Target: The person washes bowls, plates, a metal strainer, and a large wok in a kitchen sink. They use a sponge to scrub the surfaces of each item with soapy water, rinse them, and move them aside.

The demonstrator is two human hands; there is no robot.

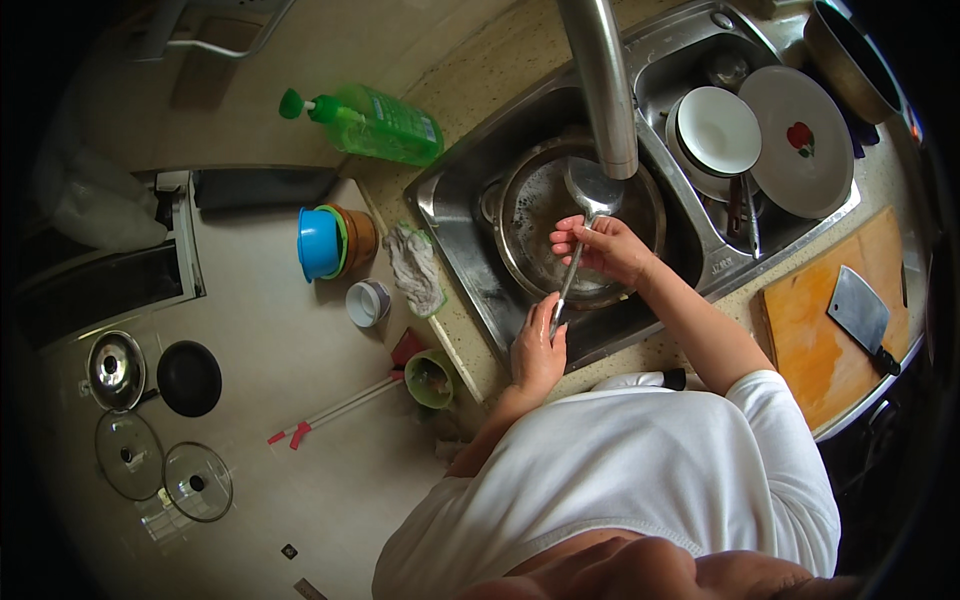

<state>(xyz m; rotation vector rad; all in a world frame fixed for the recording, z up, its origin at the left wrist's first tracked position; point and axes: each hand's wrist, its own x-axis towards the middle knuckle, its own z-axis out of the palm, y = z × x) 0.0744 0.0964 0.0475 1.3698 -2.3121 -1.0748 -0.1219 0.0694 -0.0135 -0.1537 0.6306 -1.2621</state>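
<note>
A metal spatula (594, 189) with a long handle lies across both hands above the left sink basin. My left hand (541, 346) is closed around the lower end of its handle. My right hand (606, 247) curls around the handle just below the wide metal head, palm turned up and fingers wet. Under them a round metal pan (504, 255) with sudsy, cloudy water sits in the basin. The steel faucet (611, 112) reaches down close to the spatula's head; whether water runs is not plain.
In the right basin stand stacked bowls (718, 131) and a large plate (795, 176). A cleaver (859, 309) rests on a wooden cutting board (802, 337) at right. A green soap bottle (386, 124) and a rag (415, 270) lie left of the sink.
</note>
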